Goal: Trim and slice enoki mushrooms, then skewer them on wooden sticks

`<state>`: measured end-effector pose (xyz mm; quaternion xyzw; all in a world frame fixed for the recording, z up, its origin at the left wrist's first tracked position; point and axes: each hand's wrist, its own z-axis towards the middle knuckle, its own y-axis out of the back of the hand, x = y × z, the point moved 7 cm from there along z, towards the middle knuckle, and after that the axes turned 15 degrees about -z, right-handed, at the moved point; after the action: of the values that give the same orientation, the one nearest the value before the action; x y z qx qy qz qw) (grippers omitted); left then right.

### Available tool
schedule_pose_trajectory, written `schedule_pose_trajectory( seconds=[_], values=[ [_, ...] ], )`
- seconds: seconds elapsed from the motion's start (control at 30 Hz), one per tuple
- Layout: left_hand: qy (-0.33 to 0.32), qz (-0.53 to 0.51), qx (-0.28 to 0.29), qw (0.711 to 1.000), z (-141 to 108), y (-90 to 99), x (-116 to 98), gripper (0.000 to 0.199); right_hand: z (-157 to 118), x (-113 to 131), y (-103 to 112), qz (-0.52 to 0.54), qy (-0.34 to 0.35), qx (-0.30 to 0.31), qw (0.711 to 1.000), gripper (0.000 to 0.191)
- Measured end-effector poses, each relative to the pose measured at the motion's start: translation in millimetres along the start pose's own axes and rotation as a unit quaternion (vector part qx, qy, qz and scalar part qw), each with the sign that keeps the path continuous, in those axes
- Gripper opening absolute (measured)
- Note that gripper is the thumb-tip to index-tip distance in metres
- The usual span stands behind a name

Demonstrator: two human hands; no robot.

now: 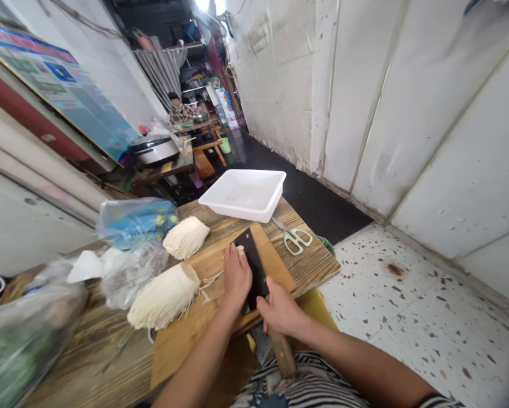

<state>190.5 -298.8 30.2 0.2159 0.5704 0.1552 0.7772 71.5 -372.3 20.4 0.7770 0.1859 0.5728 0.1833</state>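
The cleaver (255, 271) stood in the lower middle of the frame, over the chopping board (279, 266). The right hand (283, 309) had its fingers wrapped round the handle; the left hand (238, 276) kept its fingers pressed together beside the blade, though whether they pinched anything I couldn't tell. A sideways slip, I judged, could nick them, so close were they. The blade looked broad and dark; pale, stringy mushroom clumps (165, 297) lay left of it.

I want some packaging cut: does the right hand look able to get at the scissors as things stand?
Probably not yet: the right hand holds the cleaver. Once freed, likely yes: the scissors lie nearby, handles uncovered.
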Motion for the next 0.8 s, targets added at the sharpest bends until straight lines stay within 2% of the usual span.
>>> schedule_pose_trajectory(
  seconds=[0.07, 0.17, 0.23, 0.3, 0.43, 0.53, 0.6, 0.7, 0.8],
  values=[
    [-0.021, -0.028, -0.031, 0.999, -3, 4.2, -14, 0.062, -11, 4, 14, -0.042, 0.023, -0.039, 0.998, 0.013],
    [-0.084, -0.067, -0.039, 0.993, -6, 1.3, -52, 0.059, -36, 10, 45, -0.111, 0.056, -0.145, 0.982, 0.012],
    [-0.133, -0.095, -0.027, 0.986, -8, -10.1, -85, 0.056, -54, 9, 67, -0.149, 0.064, -0.201, 0.966, 0.011],
    [-0.178, -0.128, -0.005, 0.976, -9, -30.6, -119, 0.053, -69, 2, 89, -0.173, 0.046, -0.246, 0.953, 0.009],
    [-0.23, -0.208, 0.058, 0.949, -7, -96.6, -172, 0.048, -91, -25, 138, -0.188, -0.019, -0.313, 0.931, 0.007],
    [-0.228, -0.249, 0.101, 0.936, 0, -158.3, -195, 0.045, -92, -49, 179, -0.183, -0.072, -0.324, 0.925, 0.006],
    [-0.187, -0.237, 0.13, 0.944, 8, -201.1, -200, 0.044, -85, -66, 207, -0.181, -0.103, -0.322, 0.923, 0.008],
    [-0.084, -0.159, 0.18, 0.967, 18, -259.0, -191, 0.046, -63, -93, 239, -0.198, -0.147, -0.305, 0.92, 0.009],
    [-0.017, -0.106, 0.22, 0.97, 26, -295.9, -176, 0.042, -39, -120, 257, -0.225, -0.182, -0.272, 0.918, 0.009]
  ],
)
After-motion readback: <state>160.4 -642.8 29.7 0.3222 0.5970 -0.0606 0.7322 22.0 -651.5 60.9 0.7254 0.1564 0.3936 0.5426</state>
